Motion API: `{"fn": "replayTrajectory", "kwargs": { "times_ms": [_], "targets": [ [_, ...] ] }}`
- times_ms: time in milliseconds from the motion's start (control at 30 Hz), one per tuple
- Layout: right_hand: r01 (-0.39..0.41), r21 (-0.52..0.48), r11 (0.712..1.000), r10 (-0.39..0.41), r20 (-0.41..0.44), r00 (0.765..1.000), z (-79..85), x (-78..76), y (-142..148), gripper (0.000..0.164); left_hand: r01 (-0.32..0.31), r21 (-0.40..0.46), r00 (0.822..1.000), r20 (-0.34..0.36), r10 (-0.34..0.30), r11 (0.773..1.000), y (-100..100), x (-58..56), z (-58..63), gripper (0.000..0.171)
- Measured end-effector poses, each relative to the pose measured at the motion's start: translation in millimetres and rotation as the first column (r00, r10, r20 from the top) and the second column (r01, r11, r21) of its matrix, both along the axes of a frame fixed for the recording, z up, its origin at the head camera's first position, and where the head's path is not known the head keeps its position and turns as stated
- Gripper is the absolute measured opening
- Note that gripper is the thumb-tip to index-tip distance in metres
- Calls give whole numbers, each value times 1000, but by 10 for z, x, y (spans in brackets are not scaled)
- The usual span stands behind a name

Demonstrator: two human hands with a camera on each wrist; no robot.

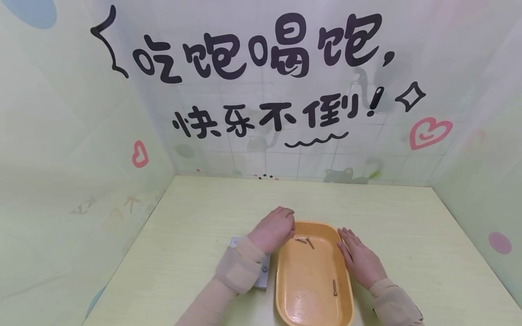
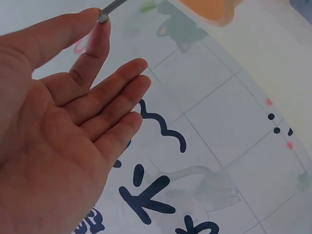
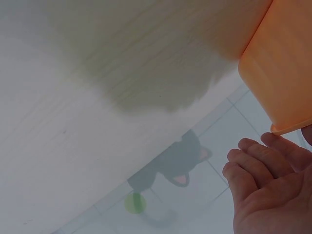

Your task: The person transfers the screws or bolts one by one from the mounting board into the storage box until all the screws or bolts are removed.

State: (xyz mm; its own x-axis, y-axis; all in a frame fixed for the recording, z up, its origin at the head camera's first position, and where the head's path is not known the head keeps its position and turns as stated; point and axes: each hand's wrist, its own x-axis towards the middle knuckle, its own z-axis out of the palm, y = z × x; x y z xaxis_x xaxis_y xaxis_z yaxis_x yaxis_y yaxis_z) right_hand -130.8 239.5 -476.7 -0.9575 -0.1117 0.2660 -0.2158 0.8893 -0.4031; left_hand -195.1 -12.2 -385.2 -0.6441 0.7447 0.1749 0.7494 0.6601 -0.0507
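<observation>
My left hand [image 1: 272,230] is over the upper left corner of an orange tray [image 1: 306,276]. Between thumb and index finger it pinches a metal screw [image 2: 110,9], and the other fingers are spread loosely. Inside the tray lie two screws [image 1: 310,243] near its far end and another screw [image 1: 335,287] toward the right side. My right hand [image 1: 363,262] rests against the tray's right rim, its fingers fairly straight. In the right wrist view, the index fingertip is right at the rim and the thumb is mostly cut off.
A grey metal block [image 1: 263,276] with holes lies left of the tray, partly hidden under my left forearm. Pale wooden tabletop [image 1: 416,240] extends around them. Printed sheets wall in the back [image 1: 269,158] and both sides.
</observation>
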Motion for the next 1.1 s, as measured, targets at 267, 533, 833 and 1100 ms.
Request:
{"fn": "replayTrajectory", "kwargs": {
  "times_ms": [267,533,833,1100],
  "targets": [
    [2,-5,1000,-2,10,1000,-1,-2,1,44,27,-41,999,-27,-28,999,184,53,-35,12],
    [12,-2,1000,-12,15,1000,-5,-4,6,44,9,-112,1000,-8,-10,994,335,63,-81,12],
    [20,5,1000,-20,12,1000,-12,-13,0,44,11,-140,1000,-7,-12,990,469,95,-121,18],
    [19,2,1000,-19,14,1000,-20,-21,3,44,5,-123,1000,13,-3,992,539,113,-182,16]
  ]
}}
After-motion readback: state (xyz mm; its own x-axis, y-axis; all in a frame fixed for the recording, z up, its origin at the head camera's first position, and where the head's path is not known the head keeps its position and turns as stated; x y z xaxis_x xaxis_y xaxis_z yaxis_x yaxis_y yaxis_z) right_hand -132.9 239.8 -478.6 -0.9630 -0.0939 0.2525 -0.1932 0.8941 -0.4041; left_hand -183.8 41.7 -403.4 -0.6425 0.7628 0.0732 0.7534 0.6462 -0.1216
